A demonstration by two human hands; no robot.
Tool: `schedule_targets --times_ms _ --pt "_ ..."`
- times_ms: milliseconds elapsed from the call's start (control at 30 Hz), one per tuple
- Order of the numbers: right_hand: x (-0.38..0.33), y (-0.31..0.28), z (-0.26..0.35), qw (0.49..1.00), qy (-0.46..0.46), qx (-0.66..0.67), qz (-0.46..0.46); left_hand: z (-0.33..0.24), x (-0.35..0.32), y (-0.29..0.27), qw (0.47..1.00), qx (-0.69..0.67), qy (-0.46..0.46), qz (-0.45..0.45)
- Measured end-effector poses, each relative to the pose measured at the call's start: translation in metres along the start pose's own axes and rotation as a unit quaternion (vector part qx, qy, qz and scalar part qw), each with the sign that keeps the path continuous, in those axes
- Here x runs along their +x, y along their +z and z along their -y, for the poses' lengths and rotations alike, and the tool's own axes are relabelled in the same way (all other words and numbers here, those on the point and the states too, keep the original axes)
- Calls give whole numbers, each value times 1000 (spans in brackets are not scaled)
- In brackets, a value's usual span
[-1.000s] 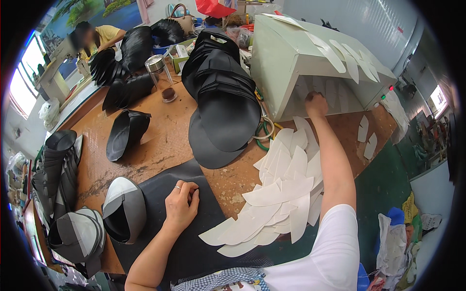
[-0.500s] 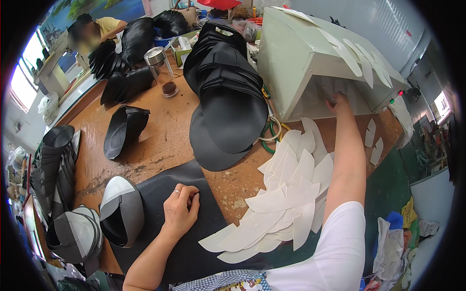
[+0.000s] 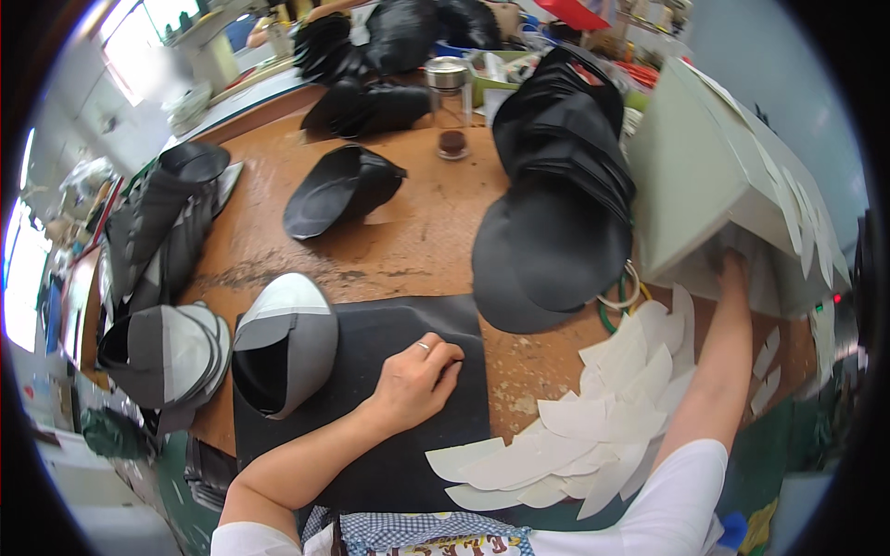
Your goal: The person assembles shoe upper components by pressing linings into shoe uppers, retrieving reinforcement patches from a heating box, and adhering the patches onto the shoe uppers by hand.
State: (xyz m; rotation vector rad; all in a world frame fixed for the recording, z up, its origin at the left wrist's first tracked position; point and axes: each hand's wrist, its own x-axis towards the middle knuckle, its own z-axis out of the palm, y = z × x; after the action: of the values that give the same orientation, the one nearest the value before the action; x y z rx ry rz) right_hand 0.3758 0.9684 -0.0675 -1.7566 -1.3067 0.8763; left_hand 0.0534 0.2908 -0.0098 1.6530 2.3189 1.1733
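My left hand [image 3: 417,375] rests loosely curled on a black mat [image 3: 389,445] at the table's near edge, a ring on one finger, holding nothing. My right hand [image 3: 732,269] reaches under the opening of a pale grey box-shaped machine [image 3: 714,185] at the right; its fingers are hidden inside, so what it touches cannot be told. Several white curved pieces [image 3: 593,417] lie fanned out between my arms. A black and grey cap front [image 3: 283,347] sits on the mat left of my left hand.
A tall stack of black cap pieces [image 3: 556,195] lies on the brown table [image 3: 408,241]. More black pieces [image 3: 338,190] and grey stacks [image 3: 167,347] lie left. A glass jar [image 3: 451,107] stands at the back, rings [image 3: 619,296] near the machine.
My head has moved closer and the view shifted left. My right hand went further into the machine's opening. My left hand stayed on the mat.
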Motion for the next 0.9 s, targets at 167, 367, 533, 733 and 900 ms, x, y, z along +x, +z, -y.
schedule_targets --times_ms 167,367,533,733,900 --pt "-35 23 29 993 102 -53 -9 2 -4 -7 1000 15 11 9" --pt "-16 26 35 986 156 34 -37 1 -3 -4 999 23 27 -10" --pt "32 20 20 965 259 9 -45 3 -2 -2 999 21 24 -7" --pt "30 36 -12 983 94 -107 -112 4 -3 -5 999 31 19 -2" --pt "13 10 2 914 -13 -380 -139 -1 -2 -4 1000 0 14 12"
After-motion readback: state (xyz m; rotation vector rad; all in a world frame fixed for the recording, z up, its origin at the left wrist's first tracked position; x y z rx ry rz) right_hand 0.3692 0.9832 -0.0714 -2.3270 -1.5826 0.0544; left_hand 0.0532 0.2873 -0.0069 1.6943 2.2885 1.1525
